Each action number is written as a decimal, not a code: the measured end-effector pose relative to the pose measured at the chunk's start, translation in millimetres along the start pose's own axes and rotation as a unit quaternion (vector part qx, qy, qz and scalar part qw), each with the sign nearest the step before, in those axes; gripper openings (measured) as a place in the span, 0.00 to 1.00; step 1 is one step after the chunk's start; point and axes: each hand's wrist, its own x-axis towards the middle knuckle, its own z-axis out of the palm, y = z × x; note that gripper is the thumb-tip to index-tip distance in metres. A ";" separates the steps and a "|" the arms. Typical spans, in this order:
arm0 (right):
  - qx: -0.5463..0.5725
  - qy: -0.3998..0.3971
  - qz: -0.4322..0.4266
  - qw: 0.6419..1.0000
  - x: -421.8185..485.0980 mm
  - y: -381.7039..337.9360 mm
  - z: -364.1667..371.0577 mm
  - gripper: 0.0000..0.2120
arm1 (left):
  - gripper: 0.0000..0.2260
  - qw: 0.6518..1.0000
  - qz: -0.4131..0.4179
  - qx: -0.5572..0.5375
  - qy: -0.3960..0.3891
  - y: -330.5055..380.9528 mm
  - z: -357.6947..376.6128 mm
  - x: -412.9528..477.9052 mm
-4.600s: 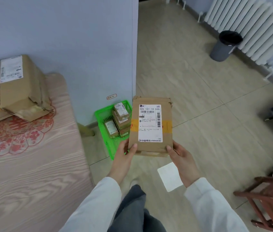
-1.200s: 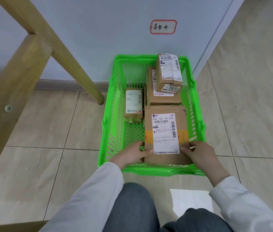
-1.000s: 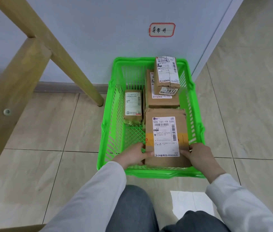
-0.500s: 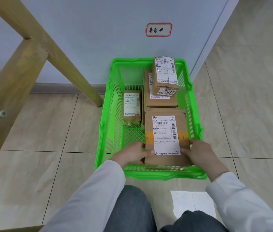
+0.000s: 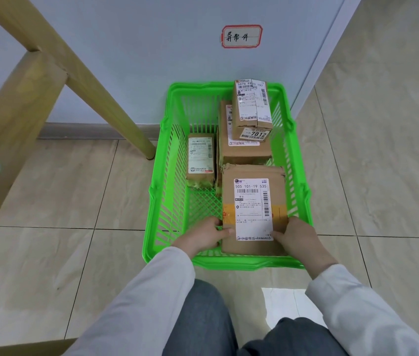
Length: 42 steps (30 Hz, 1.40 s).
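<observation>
Centrally, a flat brown cardboard parcel with a white shipping label (image 5: 253, 209) lies lengthwise in the near right part of a green plastic lattice basket (image 5: 229, 264), label upward and printed "505 101-19 535". A strip of yellow tape crosses its middle. The left hand (image 5: 203, 236) takes the parcel's near left edge; its grip is closed on the cardboard, with the thumb on top beside the label. The right hand (image 5: 298, 237) takes the near right edge in the same manner, its grip closed, with the thumb on the label's lower corner. Whether the parcel's underside rests fully on the basket bottom cannot be told. Its far edge lies just beside a larger brown cardboard box (image 5: 244, 155) in the far right part of the basket. On that box sits a smaller taped brown carton marked "7012" (image 5: 252, 106). A narrow brown parcel with a white label (image 5: 200, 163) lies to the left, apart from the held parcel. The basket stands on a beige tiled floor (image 5: 49, 188) against a pale wall, under a red-bordered handwritten label (image 5: 241, 36). A slanted wooden leg (image 5: 100, 93) meets the floor left of the basket. A white sheet of paper (image 5: 288, 304) lies on the floor near the person's knees.
</observation>
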 end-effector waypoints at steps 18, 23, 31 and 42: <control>0.057 0.004 -0.007 0.998 -4.2 3.6 -0.5 0.26 | 0.21 0.997 -0.016 -0.065 0.038 -1.2 5.2 11.1; 0.061 -0.002 -0.010 0.998 -5.2 4.0 0.7 0.26 | 0.16 0.998 -0.010 -0.061 0.030 0.0 5.6 9.8; 0.079 -0.001 -0.018 0.997 -8.2 1.8 -0.4 0.28 | 0.22 0.996 -0.009 -0.084 0.031 1.3 6.0 7.8; 0.139 0.016 -0.011 0.990 -15.1 -3.9 -5.6 0.25 | 0.26 0.998 -0.005 -0.015 0.059 4.7 1.9 3.9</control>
